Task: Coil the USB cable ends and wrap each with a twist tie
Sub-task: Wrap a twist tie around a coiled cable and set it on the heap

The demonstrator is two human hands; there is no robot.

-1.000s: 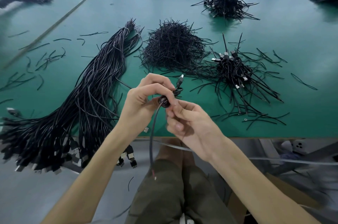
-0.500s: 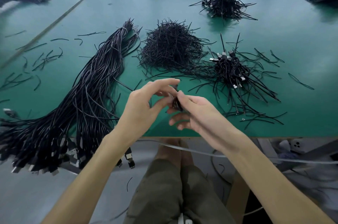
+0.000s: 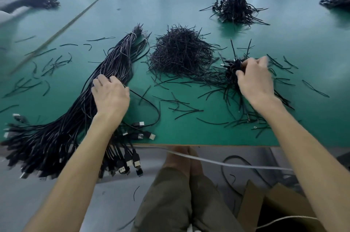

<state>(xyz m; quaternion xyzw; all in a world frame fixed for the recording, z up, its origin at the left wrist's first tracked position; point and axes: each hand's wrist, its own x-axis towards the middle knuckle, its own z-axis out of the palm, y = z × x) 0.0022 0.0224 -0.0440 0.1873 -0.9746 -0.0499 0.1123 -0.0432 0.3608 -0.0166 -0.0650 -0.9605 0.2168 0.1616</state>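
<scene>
Now parted, the right grip (image 3: pixel 253 80) clamps on the tied-coil pile (image 3: pixel 230 69), while the left grip (image 3: pixel 110 95), closure unclear, seeks another cable in the USB cable bundle (image 3: pixel 117 57).

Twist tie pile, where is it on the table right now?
In the head view the twist tie pile sits midway across the green table, between the long cable bundle on its left and the finished coils heap under the right hand.

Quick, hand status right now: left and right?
Left hand: fingers bent onto the cable bundle; whether it grips one cannot be told.
Right hand: thumb and fingers pinch a coiled cable.
</scene>
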